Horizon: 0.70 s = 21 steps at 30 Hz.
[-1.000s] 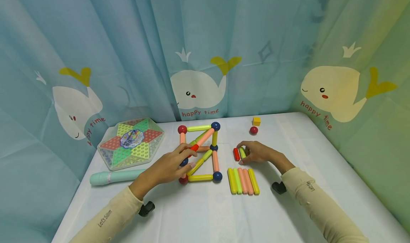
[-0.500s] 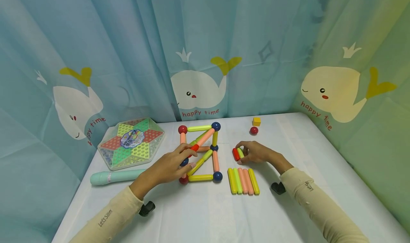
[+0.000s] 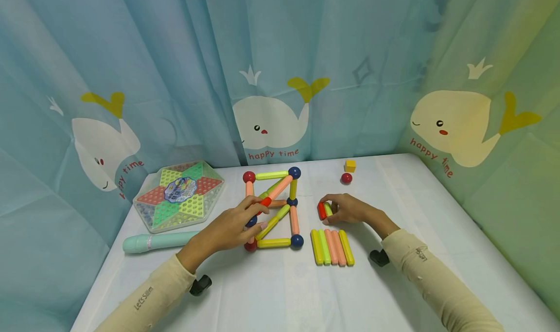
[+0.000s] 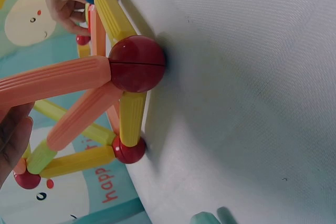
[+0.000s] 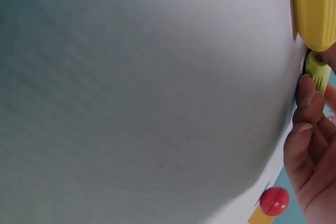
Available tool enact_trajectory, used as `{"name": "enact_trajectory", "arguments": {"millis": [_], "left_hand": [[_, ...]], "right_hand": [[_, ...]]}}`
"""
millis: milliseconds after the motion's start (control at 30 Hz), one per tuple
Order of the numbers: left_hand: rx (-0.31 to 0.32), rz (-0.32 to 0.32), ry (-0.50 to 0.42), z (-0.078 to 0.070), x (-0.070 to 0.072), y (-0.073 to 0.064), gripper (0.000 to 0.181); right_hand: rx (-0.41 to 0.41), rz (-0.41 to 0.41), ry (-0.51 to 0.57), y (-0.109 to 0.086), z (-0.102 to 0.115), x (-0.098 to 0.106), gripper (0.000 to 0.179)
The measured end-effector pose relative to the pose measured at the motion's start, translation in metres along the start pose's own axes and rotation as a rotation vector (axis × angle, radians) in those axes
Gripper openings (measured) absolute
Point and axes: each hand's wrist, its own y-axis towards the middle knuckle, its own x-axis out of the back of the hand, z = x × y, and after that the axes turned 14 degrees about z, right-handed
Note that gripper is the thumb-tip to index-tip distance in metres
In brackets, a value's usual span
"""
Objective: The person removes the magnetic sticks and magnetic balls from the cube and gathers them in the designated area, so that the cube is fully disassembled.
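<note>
A frame of magnetic sticks and balls (image 3: 274, 243) stands on the table. My left hand (image 3: 229, 225) holds its near-left upper part, the fingers by a red stick (image 3: 265, 202) and a blue ball (image 3: 251, 221). In the left wrist view, fingertips (image 4: 16, 135) show beside a salmon stick (image 4: 58, 80). To the right of the frame, my right hand (image 3: 347, 209) pinches a short green stick (image 3: 328, 209) against a short red stick (image 3: 322, 211), both lying on the table. The right wrist view shows the green stick (image 5: 317, 72) between the fingers, partly hidden.
Several longer sticks (image 3: 332, 247) lie in a row in front of my right hand. Behind it are a red ball (image 3: 346, 178) and a yellow cube (image 3: 350, 166). A Chinese checkers box (image 3: 179, 194) and a mint-coloured tube (image 3: 159, 241) lie at the left. Curtains back the table.
My right hand has shifted slightly left, pushing the short green stick up against the short red one. My left hand and the frame have stayed still.
</note>
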Motion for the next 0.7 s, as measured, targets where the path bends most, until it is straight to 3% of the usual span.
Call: {"name": "enact_trajectory", "arguments": {"millis": [200,400,533,700], "left_hand": [[-0.007,-0.008,0.007,0.0,-0.001,0.0,0.029],[-0.013,-0.012,0.008,0.001,-0.002,0.001,0.028],[-0.008,-0.01,0.008,0.001,-0.002,0.001,0.029],[0.002,-0.005,-0.001,0.001,-0.001,0.001,0.029]], "right_hand": [[-0.016,0.013,0.0,-0.002,0.002,0.0,0.069],[-0.06,0.021,-0.013,-0.013,0.009,0.014,0.083],[0.013,-0.091,-0.03,-0.021,0.022,0.03,0.068],[0.134,-0.247,-0.034,-0.021,0.053,0.049,0.052]]}}
